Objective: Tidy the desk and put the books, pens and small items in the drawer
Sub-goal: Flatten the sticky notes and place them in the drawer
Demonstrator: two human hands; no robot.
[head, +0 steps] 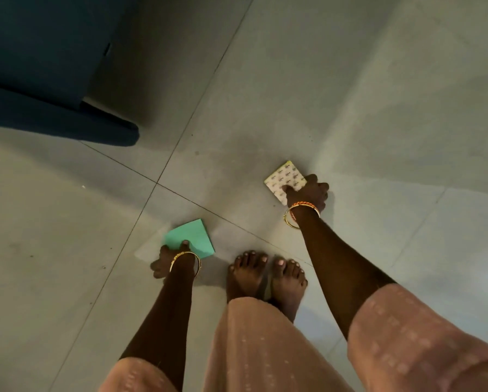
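Person bent over a tiled floor (350,80), bare feet (265,275) as landmark. Just left of the feet, the left hand (169,260) pinches the near edge of a green pad (192,239) lying flat. Farther, right of the feet, the right hand (308,192) grips a patterned pad (284,176). Both look light, thin and bendable; best lifted by an edge. Beyond, far left, blue furniture (39,66).

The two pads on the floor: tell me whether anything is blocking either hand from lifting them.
Nothing visible does. The left hand already pinches the green pad and the right hand grips the patterned pad. The tile around both is bare; the drawer is out of view.
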